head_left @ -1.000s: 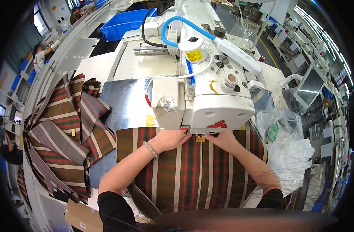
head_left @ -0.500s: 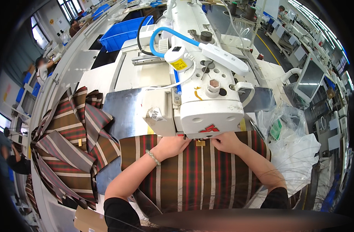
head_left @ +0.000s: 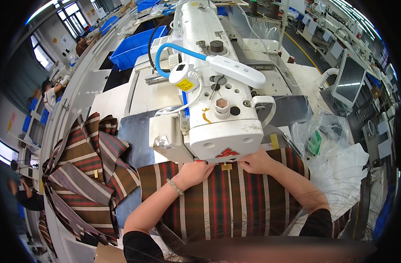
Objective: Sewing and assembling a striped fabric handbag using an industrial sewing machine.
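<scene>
A brown, red and cream striped fabric (head_left: 218, 206) is spread under the white head of a sewing machine (head_left: 227, 139) and drapes toward me. My left hand (head_left: 195, 173), with a beaded bracelet at the wrist, rests on it left of the needle area, fingers bent together on the cloth. To the right, my right hand (head_left: 256, 163) has curled fingers gripping the cloth close to the machine head. A small gold-coloured tab (head_left: 227, 167) lies on the fabric between my hands. The machine head hides the needle and some of my fingertips.
More striped fabric pieces (head_left: 84, 184) lie heaped at the left. Clear plastic bags (head_left: 330, 140) and white sheeting (head_left: 340, 175) are on the right. A blue crate (head_left: 134, 48) stands behind, and a screen (head_left: 350, 81) on an arm at the right. Co-workers sit far left.
My view has tilted slightly, so the machine head appears farther left and lower. Both hands stay on the striped fabric beside the gold-coloured tab, with little visible movement.
</scene>
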`<action>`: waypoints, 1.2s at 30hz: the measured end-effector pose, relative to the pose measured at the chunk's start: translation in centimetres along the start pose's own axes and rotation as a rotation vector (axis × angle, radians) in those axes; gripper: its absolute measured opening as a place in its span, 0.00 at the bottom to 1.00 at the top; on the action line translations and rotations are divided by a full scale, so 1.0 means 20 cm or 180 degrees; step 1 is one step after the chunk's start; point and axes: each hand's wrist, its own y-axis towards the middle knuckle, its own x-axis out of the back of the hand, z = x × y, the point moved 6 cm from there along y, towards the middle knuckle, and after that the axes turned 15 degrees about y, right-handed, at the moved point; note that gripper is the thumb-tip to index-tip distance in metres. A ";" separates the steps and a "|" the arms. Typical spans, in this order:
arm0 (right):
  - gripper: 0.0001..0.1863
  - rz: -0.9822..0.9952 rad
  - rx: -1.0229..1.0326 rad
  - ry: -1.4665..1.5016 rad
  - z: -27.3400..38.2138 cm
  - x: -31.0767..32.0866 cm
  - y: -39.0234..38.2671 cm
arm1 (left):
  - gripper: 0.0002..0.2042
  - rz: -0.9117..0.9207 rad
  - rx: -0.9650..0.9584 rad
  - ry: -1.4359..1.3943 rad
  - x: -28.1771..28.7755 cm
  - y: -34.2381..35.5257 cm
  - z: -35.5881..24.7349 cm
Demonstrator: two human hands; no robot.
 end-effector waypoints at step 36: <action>0.13 0.0389 0.1645 -0.1652 0.27 -0.08 -0.07 | 0.14 -0.0084 -0.0129 0.0008 0.04 0.00 -0.03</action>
